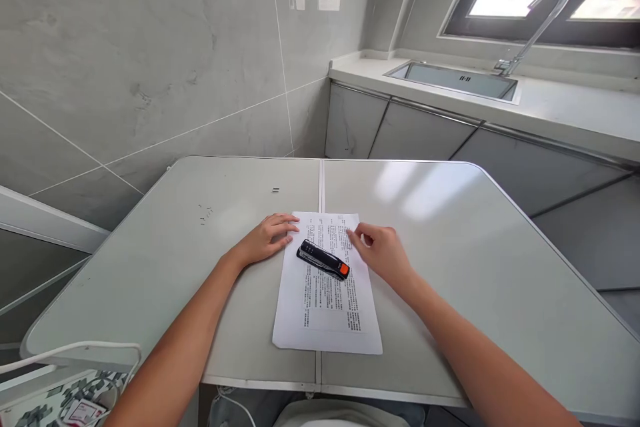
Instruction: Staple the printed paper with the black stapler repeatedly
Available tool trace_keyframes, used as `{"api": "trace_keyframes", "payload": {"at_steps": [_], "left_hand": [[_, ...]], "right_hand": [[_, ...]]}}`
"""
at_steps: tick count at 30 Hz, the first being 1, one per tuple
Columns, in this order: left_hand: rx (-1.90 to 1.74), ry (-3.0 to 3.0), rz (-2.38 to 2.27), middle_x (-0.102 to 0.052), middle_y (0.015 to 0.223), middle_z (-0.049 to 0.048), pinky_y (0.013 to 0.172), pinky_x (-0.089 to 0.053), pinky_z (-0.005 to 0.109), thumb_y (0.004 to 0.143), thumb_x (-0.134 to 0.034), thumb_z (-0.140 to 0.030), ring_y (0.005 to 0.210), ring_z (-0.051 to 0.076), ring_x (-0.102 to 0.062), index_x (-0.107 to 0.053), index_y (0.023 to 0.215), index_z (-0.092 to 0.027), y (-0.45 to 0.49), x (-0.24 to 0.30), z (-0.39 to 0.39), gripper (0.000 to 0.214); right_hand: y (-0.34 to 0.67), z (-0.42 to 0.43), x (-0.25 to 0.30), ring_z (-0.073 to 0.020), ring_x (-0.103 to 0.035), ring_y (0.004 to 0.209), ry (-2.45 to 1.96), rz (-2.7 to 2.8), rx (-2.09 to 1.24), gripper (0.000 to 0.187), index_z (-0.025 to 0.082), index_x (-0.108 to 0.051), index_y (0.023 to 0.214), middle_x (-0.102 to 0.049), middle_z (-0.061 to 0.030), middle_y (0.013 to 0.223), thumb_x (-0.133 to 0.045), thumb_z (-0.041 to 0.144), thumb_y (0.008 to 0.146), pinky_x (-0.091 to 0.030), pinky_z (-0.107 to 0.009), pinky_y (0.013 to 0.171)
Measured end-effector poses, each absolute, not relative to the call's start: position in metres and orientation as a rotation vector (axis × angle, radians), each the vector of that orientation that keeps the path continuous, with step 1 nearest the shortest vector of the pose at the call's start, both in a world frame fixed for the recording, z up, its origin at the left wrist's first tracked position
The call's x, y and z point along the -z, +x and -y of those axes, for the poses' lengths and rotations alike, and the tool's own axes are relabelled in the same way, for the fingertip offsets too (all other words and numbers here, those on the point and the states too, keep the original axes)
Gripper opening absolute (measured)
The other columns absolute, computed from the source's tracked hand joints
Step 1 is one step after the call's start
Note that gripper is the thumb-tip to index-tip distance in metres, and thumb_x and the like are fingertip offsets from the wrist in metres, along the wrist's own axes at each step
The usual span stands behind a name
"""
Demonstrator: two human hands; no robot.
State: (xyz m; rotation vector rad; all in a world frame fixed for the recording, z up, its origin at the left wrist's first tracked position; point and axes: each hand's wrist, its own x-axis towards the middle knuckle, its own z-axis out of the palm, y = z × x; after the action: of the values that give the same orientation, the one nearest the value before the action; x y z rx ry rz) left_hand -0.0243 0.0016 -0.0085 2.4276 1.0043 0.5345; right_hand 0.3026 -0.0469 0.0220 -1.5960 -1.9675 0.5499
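A sheet of printed paper [327, 333], perhaps a stack, lies across the table's centre seam. On top of it rests a black stapler [323, 259] with an orange end, set diagonally, and neither hand touches it. My left hand [270, 237] lies with fingers stretched out, the tips on the paper's upper left edge. My right hand [381, 252] is curled at the upper right edge, thumb and fingertips drawn together over the paper. Whatever may be between those fingertips is too small to make out.
Short staple strips [275, 190] lie beyond the paper, and several tiny loose staples [205, 213] are scattered to the left. The pale folding table [450, 267] faces a tiled wall. A counter with a sink [460, 80] and tap stands at the back right. A white cable [75, 347] runs at lower left.
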Motion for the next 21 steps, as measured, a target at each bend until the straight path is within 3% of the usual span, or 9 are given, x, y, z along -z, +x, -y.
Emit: {"api": "trace_keyframes", "payload": {"at_steps": [3, 6, 10, 14, 21], "left_hand": [[-0.399, 2.495, -0.931, -0.052, 0.156, 0.0047, 0.124, -0.031, 0.053, 0.104, -0.054, -0.038, 0.148, 0.027, -0.041, -0.063, 0.14, -0.031, -0.025, 0.013, -0.004, 0.037], [-0.336, 2.532, -0.91, -0.049, 0.159, 0.0047, 0.126, -0.028, 0.055, 0.103, -0.056, -0.042, 0.151, 0.028, -0.039, -0.057, 0.148, -0.033, -0.028, 0.016, -0.006, 0.045], [-0.37, 2.517, -0.934, -0.053, 0.156, 0.0052, 0.124, -0.032, 0.053, 0.1, -0.061, -0.042, 0.147, 0.029, -0.044, -0.061, 0.144, -0.033, -0.029, 0.015, -0.006, 0.045], [-0.411, 2.479, -0.93, -0.055, 0.153, 0.0062, 0.124, -0.033, 0.054, 0.098, -0.064, -0.04, 0.146, 0.029, -0.045, -0.063, 0.141, -0.033, -0.029, 0.014, -0.005, 0.043], [-0.453, 2.429, -0.913, -0.056, 0.151, 0.0072, 0.123, -0.036, 0.054, 0.095, -0.068, -0.033, 0.145, 0.03, -0.045, -0.06, 0.143, -0.034, -0.027, 0.008, -0.003, 0.048]], "right_hand": [[0.292, 0.053, -0.016, -0.0171, -0.055, 0.074, -1.343, 2.117, -0.657, 0.031, 0.023, -0.055, 0.087, -0.062, -0.0015, 0.082, -0.066, 0.052, 0.092, -0.041, -0.028, 0.067], [0.283, 0.059, -0.01, -0.0192, -0.059, 0.086, -1.268, 2.221, -0.729, 0.031, 0.023, -0.055, 0.101, -0.066, -0.0043, 0.099, -0.069, 0.048, 0.091, -0.044, -0.029, 0.071], [0.278, 0.065, -0.007, -0.0212, -0.06, 0.086, -1.159, 2.391, -0.643, 0.029, 0.024, -0.058, 0.112, -0.069, -0.0041, 0.096, -0.07, 0.039, 0.091, -0.045, -0.034, 0.079], [0.275, 0.069, 0.0, -0.0226, -0.062, 0.087, -1.08, 2.424, -0.485, 0.019, 0.021, -0.058, 0.117, -0.071, -0.007, 0.096, -0.057, 0.029, 0.1, -0.044, -0.038, 0.083], [0.269, 0.065, 0.013, -0.0255, -0.064, 0.096, -1.041, 2.269, -0.396, 0.024, 0.022, -0.058, 0.128, -0.073, -0.0101, 0.109, -0.051, 0.026, 0.106, -0.045, -0.043, 0.09]]}}
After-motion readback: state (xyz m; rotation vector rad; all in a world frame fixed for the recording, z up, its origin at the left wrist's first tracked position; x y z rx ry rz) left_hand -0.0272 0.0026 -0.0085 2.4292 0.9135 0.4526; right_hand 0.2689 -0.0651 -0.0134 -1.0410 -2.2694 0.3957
